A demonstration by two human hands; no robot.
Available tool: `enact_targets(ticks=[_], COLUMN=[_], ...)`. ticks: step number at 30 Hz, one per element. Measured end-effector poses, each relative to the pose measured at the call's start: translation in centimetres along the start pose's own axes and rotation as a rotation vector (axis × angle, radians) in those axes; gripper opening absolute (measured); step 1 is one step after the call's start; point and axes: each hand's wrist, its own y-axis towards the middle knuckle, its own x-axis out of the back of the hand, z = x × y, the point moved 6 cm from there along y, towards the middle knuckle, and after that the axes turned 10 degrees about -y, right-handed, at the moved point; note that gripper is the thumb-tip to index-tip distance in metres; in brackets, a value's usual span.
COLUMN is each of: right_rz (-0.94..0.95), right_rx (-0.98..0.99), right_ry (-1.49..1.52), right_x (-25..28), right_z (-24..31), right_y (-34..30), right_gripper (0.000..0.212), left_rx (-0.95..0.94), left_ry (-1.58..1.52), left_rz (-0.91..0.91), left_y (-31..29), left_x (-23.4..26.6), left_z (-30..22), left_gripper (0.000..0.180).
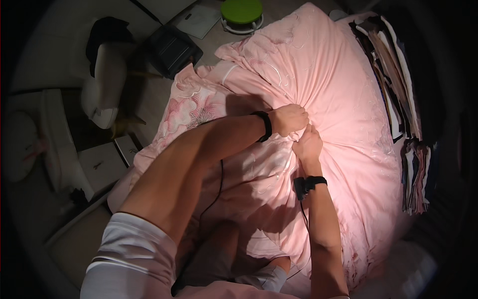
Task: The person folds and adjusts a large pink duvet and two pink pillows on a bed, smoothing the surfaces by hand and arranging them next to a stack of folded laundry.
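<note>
A large pink quilt (348, 89) with embroidered flowers and curling stitch lines spreads beneath both of my arms. Its cloth is bunched at the middle, with creases fanning out from that spot. My left hand (290, 119) is closed in a fist on the gathered cloth. Just below and to the right, my right hand (308, 143) grips the same bunch, the two hands almost touching. Between them a small fold of pink cloth shows; the fingertips are mostly hidden. Each wrist wears a black band, and the right one carries a small black device with a cable.
Folded clothes (393, 74) are stacked along the right side, with more clothes (415, 174) below them. At the top stands a green round stool (241, 11). A black case (172, 50), a pale chair (107, 84) and a drawer cabinet (102, 164) are on the left.
</note>
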Motion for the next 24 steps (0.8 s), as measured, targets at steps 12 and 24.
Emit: enact_targets(ticks=[12, 24], right_rz=[-0.216, -0.148], right_rx=[0.063, 0.160], right_ry=[-0.084, -0.128], right_x=[1.3, 7.2], right_z=[6.5, 12.1], right_y=[2.2, 1.4], right_gripper=[0.066, 0.116], left_rx=[-0.172, 0.155], left_ry=[0.055, 0.234], left_rz=[-0.175, 0.173], left_y=[-4.2, -10.0], left_x=[4.5, 11.9], left_z=[5.3, 8.0], left_gripper=[0.022, 0.095])
